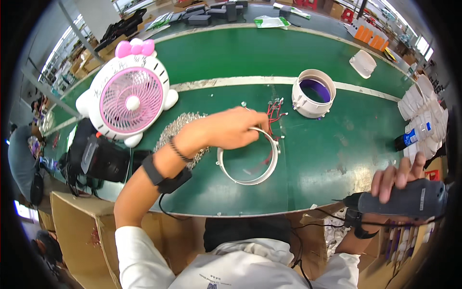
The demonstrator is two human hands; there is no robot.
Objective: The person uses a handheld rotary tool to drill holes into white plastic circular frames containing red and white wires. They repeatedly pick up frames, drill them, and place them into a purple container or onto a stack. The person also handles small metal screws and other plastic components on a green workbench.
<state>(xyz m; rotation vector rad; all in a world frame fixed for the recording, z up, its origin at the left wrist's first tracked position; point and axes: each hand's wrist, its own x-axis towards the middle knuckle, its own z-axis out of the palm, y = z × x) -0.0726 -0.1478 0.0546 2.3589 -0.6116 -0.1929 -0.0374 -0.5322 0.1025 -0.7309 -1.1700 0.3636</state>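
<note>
While left hand [231, 129] pinches white ring [249, 163] rim, right hand [402, 180] grips screwdriver [404, 200].

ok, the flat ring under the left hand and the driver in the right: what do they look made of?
Ring: looks like white moulded plastic, smooth and slightly glossy, with small tabs on its rim; the left hand touches its far edge. Driver in the right hand: dark grey body, matte, probably plastic or rubberised; the look cannot settle which.

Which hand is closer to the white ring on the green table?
Left. The left hand touches the white ring at its far rim; the right hand holds a grey power tool off to its right.
</note>
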